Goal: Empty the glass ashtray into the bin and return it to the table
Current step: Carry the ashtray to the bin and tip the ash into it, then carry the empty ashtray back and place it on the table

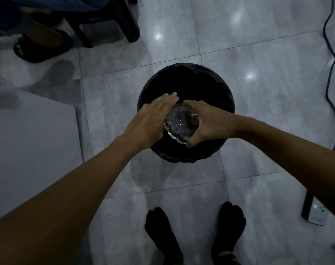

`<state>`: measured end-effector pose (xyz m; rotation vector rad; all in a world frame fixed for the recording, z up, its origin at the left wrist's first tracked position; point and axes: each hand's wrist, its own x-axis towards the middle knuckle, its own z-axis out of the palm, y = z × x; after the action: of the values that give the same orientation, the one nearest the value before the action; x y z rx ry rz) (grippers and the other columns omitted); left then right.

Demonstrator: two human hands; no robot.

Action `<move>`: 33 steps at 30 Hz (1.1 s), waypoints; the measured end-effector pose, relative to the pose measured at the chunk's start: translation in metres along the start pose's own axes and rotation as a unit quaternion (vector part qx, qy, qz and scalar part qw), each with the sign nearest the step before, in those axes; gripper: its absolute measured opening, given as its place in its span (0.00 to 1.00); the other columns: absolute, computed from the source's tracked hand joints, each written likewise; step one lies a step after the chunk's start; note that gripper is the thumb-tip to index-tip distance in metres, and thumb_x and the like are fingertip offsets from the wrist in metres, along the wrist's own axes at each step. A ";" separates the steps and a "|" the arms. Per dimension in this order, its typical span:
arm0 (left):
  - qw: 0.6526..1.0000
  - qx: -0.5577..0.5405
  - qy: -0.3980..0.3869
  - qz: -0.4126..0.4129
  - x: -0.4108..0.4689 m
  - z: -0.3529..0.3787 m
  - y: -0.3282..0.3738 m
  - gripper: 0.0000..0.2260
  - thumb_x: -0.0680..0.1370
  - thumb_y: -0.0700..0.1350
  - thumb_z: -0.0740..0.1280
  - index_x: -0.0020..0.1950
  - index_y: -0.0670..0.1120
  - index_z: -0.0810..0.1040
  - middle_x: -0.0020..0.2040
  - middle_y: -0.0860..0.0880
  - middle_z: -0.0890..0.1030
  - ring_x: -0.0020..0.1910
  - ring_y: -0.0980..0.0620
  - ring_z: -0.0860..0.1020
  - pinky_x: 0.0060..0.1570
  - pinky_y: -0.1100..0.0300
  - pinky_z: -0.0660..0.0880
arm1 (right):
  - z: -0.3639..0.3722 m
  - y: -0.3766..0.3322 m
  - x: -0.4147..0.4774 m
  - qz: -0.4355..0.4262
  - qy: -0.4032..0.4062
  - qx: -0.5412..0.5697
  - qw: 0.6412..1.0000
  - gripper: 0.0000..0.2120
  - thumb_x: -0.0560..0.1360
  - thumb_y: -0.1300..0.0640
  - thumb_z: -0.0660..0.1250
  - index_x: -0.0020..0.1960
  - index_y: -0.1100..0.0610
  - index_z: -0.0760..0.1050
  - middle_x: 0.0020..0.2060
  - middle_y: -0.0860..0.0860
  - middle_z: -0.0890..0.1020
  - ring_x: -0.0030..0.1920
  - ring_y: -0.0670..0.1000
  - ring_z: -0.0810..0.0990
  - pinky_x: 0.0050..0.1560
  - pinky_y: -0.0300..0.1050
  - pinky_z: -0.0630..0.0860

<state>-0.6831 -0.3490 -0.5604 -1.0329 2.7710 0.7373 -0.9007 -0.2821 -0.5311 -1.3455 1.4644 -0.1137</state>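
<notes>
Tiled floor (pixel 258 44): one bin (pixel 210 83), one ashtray (pixel 180 125).

Grey tiled floor (pixel 258 44), glossy, light glints. Black cable (pixel 330 77) snaking down right side. White power strip (pixel 316 215) at right edge, on floor. Dark chair leg (pixel 128 25) top left; sandalled foot (pixel 42 46) beside it (another person's). Wearer's feet in black socks (pixel 193 232) bottom centre.

black bin (pixel 185 81), clear patterned ashtray (pixel 180 123), grey tiles (pixel 258 131).
</notes>
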 end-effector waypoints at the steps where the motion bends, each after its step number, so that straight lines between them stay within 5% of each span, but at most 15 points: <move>1: 0.999 -0.045 -0.017 -0.007 -0.001 -0.001 0.001 0.41 0.78 0.34 0.75 0.87 0.45 0.60 0.87 0.48 0.62 0.86 0.47 0.62 0.77 0.39 0.67 | -0.003 -0.001 -0.004 0.003 -0.015 0.054 0.998 0.48 0.61 0.46 0.85 0.75 0.50 0.65 0.65 0.47 0.75 0.62 0.49 0.79 0.61 0.44 0.81; 4: 0.983 -0.168 -0.055 -0.051 -0.005 -0.007 0.002 0.37 0.80 0.40 0.77 0.85 0.48 0.63 0.81 0.47 0.72 0.79 0.48 0.72 0.76 0.51 0.72 | -0.009 0.002 -0.017 0.029 -0.059 0.226 0.972 0.28 0.73 0.56 0.78 0.70 0.52 0.73 0.60 0.46 0.80 0.57 0.48 0.82 0.56 0.39 0.83; 7: 0.956 -0.258 -0.083 -0.111 -0.008 -0.012 0.008 0.25 0.80 0.46 0.77 0.75 0.52 0.73 0.64 0.54 0.83 0.62 0.56 0.83 0.63 0.58 0.79 | -0.008 0.011 -0.021 0.046 -0.063 0.322 0.944 0.21 0.79 0.47 0.71 0.69 0.53 0.79 0.63 0.52 0.83 0.59 0.53 0.85 0.60 0.47 0.83; 10: 0.930 -0.327 -0.075 -0.153 -0.009 -0.010 0.012 0.19 0.82 0.49 0.75 0.70 0.55 0.73 0.58 0.59 0.82 0.58 0.59 0.83 0.62 0.55 0.80 | -0.002 0.015 -0.021 0.077 -0.045 0.364 0.927 0.27 0.81 0.37 0.61 0.71 0.54 0.76 0.63 0.56 0.82 0.54 0.59 0.88 0.52 0.47 0.85; 13: 0.913 -0.360 -0.073 -0.175 -0.013 -0.011 0.018 0.26 0.83 0.53 0.73 0.78 0.54 0.68 0.66 0.57 0.79 0.64 0.52 0.82 0.64 0.47 0.83 | 0.003 0.017 -0.023 0.092 -0.010 0.379 0.921 0.30 0.83 0.34 0.53 0.72 0.54 0.73 0.55 0.59 0.86 0.47 0.61 0.89 0.38 0.43 0.84; 18: 0.901 -0.398 -0.069 -0.156 -0.018 -0.009 0.028 0.53 0.70 0.59 0.84 0.86 0.56 0.57 0.78 0.55 0.73 0.75 0.55 0.76 0.72 0.51 0.79 | 0.011 0.017 -0.031 0.065 0.060 0.343 0.935 0.25 0.85 0.37 0.49 0.74 0.49 0.69 0.51 0.56 0.88 0.36 0.54 0.85 0.31 0.41 0.78; 22: 0.908 -0.379 -0.092 -0.154 -0.022 -0.006 0.031 0.68 0.58 0.58 0.88 0.88 0.58 0.49 0.83 0.52 0.67 0.81 0.51 0.70 0.80 0.46 0.70 | 0.014 0.015 -0.040 0.027 0.111 0.261 0.959 0.20 0.86 0.43 0.55 0.77 0.43 0.62 0.52 0.54 0.85 0.33 0.50 0.84 0.31 0.41 0.78; 24: 0.911 -0.374 -0.090 -0.146 -0.022 -0.008 0.036 0.68 0.59 0.52 0.89 0.88 0.57 0.48 0.83 0.51 0.67 0.81 0.50 0.70 0.79 0.46 0.71 | 0.015 0.015 -0.046 0.003 0.108 0.239 0.965 0.31 0.81 0.47 0.69 0.79 0.43 0.57 0.57 0.50 0.82 0.40 0.46 0.85 0.36 0.38 0.80; 26: 0.916 -0.368 -0.082 -0.140 -0.022 -0.013 0.040 0.65 0.63 0.45 0.90 0.88 0.56 0.50 0.82 0.51 0.68 0.80 0.51 0.71 0.79 0.47 0.72 | 0.016 0.017 -0.052 -0.019 0.088 0.222 0.971 0.48 0.71 0.53 0.81 0.80 0.45 0.53 0.66 0.46 0.75 0.58 0.45 0.83 0.50 0.39 0.83; 29: 0.917 -0.373 -0.065 -0.126 -0.024 -0.026 0.042 0.59 0.64 0.44 0.89 0.86 0.56 0.56 0.79 0.54 0.73 0.78 0.53 0.74 0.77 0.46 0.74 | 0.012 0.011 -0.060 -0.034 0.080 0.172 0.981 0.62 0.63 0.58 0.86 0.81 0.46 0.47 0.74 0.47 0.69 0.70 0.48 0.75 0.68 0.44 0.77; 33: 0.914 -0.382 -0.052 -0.124 -0.032 -0.056 0.054 0.56 0.63 0.47 0.88 0.85 0.58 0.59 0.77 0.57 0.75 0.76 0.55 0.76 0.76 0.47 0.75 | -0.004 -0.012 -0.078 -0.045 0.109 0.129 0.985 0.60 0.63 0.57 0.86 0.81 0.46 0.48 0.71 0.46 0.71 0.67 0.48 0.76 0.60 0.33 0.76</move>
<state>-0.6884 -0.3208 -0.4812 -1.3493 2.1917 1.8329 -0.9136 -0.2302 -0.4734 -1.2143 1.5108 -0.5055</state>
